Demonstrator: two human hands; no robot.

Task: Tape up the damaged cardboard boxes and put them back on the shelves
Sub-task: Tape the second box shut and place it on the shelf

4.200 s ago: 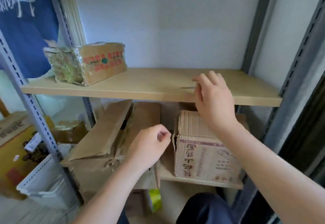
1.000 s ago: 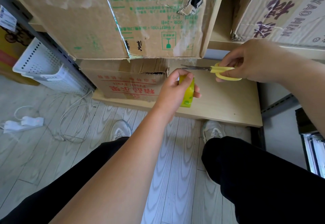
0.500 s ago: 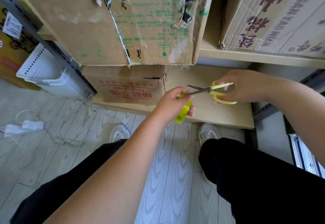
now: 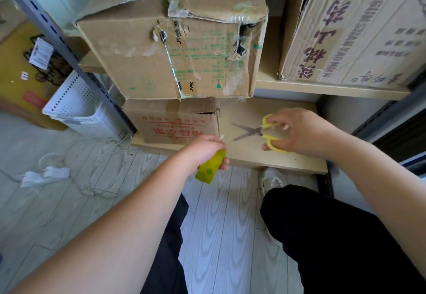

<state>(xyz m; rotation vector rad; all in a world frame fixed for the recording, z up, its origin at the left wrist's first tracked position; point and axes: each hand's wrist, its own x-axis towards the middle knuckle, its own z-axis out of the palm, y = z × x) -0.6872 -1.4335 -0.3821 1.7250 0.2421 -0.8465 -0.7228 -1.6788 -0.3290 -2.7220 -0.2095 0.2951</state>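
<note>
Down near the floor, the left hand (image 4: 202,149) grips a yellow-green roll of tape (image 4: 210,165), its fingers curled round the roll just in front of the bottom wooden shelf board (image 4: 276,162); the right hand (image 4: 299,132) holds a pair of yellow-handled scissors (image 4: 258,132) by the loops, the grey blades spread apart and pointing left toward the tape, above the bare part of that board. On the left of the same board stands a small brown cardboard box with red print (image 4: 177,125), its top edge torn open at the right corner; directly over it, on the next shelf up, sits a larger battered cardboard box with green print (image 4: 175,56), its front ripped, old clear tape peeling, its top flaps loose; to the right on that shelf stands a big cardboard box with dark purple lettering (image 4: 355,31), apart from the battered one. A grey metal shelf upright (image 4: 69,47) runs down the left side; beyond it a white perforated plastic basket (image 4: 78,107) rests on the pale wood-grain floor (image 4: 219,224), with white cables (image 4: 103,167) and a white power strip (image 4: 43,175) nearby. Black trouser legs (image 4: 334,236) and a grey shoe (image 4: 272,180) show below.
</note>
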